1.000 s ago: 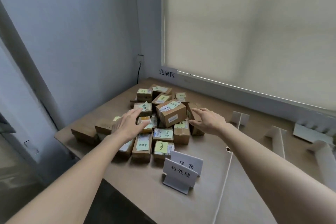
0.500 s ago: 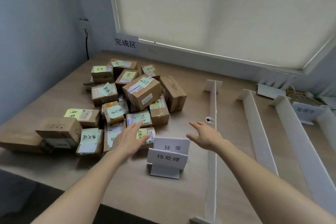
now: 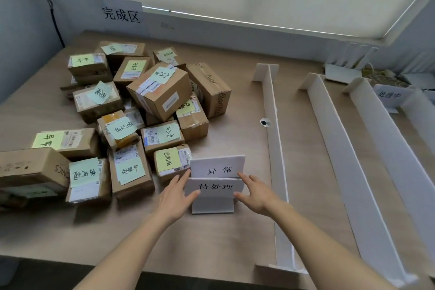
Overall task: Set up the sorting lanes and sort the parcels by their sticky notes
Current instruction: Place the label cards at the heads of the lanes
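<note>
Now both hands flank two stacked lane signs at surface front: left hand (image 3: 175,195) and right hand (image 3: 255,193), fingers spread, touching front sign (image 3: 215,187) edges, prob not gripping yet. Risk: sloppy lift topples rear sign (image 3: 219,168) or nudges parcels (image 3: 150,110) just beside; dividers (image 3: 274,148) thin, tip easily.

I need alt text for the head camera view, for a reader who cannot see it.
A person's left hand and right hand, fingers straight, touch the two sides of two white signs standing on a table. Left of them lies a pile of parcels with sticky notes; to the right stand white dividers.
</note>
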`<state>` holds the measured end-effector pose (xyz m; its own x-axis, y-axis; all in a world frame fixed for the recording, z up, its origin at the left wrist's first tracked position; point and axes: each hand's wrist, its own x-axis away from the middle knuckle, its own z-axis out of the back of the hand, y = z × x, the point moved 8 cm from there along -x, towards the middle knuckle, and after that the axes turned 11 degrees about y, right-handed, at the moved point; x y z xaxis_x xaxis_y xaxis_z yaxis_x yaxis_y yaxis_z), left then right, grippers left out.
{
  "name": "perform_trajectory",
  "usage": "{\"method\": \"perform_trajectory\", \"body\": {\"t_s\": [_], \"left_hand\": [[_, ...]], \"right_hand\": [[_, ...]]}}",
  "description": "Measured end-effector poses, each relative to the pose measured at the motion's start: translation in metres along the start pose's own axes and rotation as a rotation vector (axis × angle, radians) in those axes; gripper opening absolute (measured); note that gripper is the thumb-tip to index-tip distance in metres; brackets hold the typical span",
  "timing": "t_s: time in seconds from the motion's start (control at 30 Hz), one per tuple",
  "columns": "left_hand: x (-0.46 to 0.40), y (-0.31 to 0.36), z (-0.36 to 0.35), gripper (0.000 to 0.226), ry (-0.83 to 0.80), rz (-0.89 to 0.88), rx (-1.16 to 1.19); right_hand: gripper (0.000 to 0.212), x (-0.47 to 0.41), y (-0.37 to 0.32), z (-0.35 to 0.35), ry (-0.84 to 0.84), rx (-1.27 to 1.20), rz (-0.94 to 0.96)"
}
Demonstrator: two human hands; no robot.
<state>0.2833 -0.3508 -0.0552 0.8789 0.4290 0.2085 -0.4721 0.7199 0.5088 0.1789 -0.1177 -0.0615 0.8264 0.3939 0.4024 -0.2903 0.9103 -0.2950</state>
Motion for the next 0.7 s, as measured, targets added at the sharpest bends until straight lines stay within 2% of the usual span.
{"method": "perform_trajectory", "body": {"t_s": [0.17, 0.47, 0.7], "left_hand": [[-0.004, -0.009, -0.018, 0.086, -0.029, 0.013, 0.089], [0.002, 0.000, -0.024, 0.074, 0.063, -0.026, 0.182], [0.007, 0.021, 0.006, 0.074, 0.075, -0.041, 0.148]], "right_hand": [[0.077, 0.000, -0.003, -0.019, -0.010, -0.069, 0.009], [0.085, 0.005, -0.005, -0.025, 0.012, -0.180, 0.012], [0.083, 0.025, -0.007, 0.013, 0.023, -0.154, -0.001]]}}
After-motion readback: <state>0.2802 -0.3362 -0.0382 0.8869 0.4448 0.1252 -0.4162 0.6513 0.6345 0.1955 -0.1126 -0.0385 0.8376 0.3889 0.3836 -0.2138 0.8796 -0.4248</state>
